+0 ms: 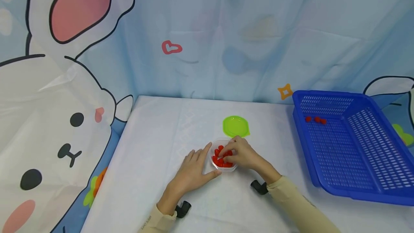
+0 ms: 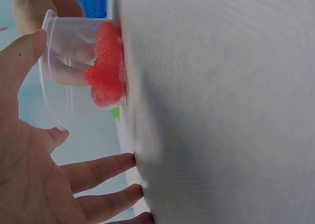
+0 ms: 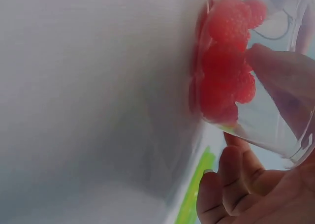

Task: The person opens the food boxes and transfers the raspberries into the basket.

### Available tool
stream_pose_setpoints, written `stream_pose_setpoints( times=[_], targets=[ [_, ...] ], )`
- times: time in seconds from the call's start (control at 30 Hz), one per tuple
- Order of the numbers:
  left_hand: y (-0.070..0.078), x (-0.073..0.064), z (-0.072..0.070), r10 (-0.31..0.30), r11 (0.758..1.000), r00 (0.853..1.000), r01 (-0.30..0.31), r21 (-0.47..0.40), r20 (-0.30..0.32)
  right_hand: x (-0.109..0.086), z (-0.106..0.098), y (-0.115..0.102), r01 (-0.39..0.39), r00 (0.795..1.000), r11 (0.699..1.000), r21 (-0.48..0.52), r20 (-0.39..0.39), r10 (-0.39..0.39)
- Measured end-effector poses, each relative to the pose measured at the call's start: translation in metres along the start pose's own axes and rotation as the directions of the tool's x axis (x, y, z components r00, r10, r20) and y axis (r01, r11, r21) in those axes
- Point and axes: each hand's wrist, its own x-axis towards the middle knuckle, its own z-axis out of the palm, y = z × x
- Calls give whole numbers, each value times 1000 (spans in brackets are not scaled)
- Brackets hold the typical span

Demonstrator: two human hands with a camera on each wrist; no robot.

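A clear plastic tub (image 1: 223, 141) stands on the white table with several red raspberries (image 1: 220, 163) in its bottom. My left hand (image 1: 191, 175) is at its near left side, thumb and forefinger touching the rim (image 2: 45, 81). The other fingers (image 2: 106, 170) stretch out straight, their tips at the tabletop. From the right, my right hand (image 1: 243, 154) reaches over the rim, with thumb and forefinger down inside among the raspberries. In the right wrist view, a digit (image 3: 275, 71) rests against the raspberries (image 3: 224, 61); I cannot tell whether one is pinched.
Just behind the tub lies a bright green lid (image 1: 235, 126). A large blue plastic basket (image 1: 336, 191) stands at the right, with a few red pieces (image 1: 317, 119) near its back left corner. Behind the table hangs a printed curtain (image 1: 207, 67).
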Motion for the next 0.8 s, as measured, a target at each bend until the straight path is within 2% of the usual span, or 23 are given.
stream_pose_setpoints(
  times=[0.13, 0.23, 0.4, 0.8],
  targets=[
    [0, 0, -1, 5, 1000, 1000, -5, 3, -6, 3, 0, -5, -16, 1000, 995, -101, 12, 17],
    [0, 1, -1, 5, 1000, 1000, -5, 2, -7, 5, 0, -7, -39, 999, 990, -135, 26, 43],
    [0, 0, 0, 5, 1000, 1000, -5, -2, -10, 6, 0, -10, -79, 995, 988, -131, 42, 86],
    [1, -2, 0, 6, 1000, 1000, -7, -21, -20, 8, 0, -13, -109, 991, 982, -153, 60, 119]
  ],
)
